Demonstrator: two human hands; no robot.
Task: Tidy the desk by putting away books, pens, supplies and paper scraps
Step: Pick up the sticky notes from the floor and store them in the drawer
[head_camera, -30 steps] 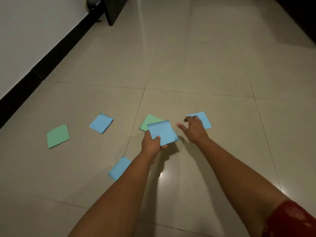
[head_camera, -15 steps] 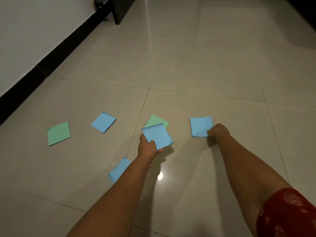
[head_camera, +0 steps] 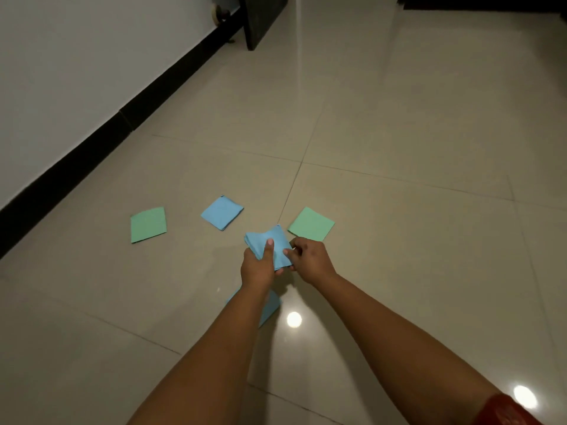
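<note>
Above the tiled floor my left hand [head_camera: 257,265] grips a small bunch of blue paper squares [head_camera: 276,242], thumb pressed on top. My right hand [head_camera: 310,259] pinches the right edge of the same bunch. Loose squares lie on the floor: a green one [head_camera: 311,223] just right of the bunch, a blue one [head_camera: 221,212] to the left, a green one [head_camera: 148,224] farther left. Another blue square [head_camera: 270,308] lies below my left wrist, partly hidden by my forearm.
A white wall with a black skirting board [head_camera: 92,148] runs along the left. A dark furniture leg [head_camera: 260,23] stands at the top centre. Beige floor tiles [head_camera: 414,210] stretch to the right and ahead.
My right hand lifted the blue square from the floor on the right and brought it left to the bunch in my left hand. The view has shifted right.
</note>
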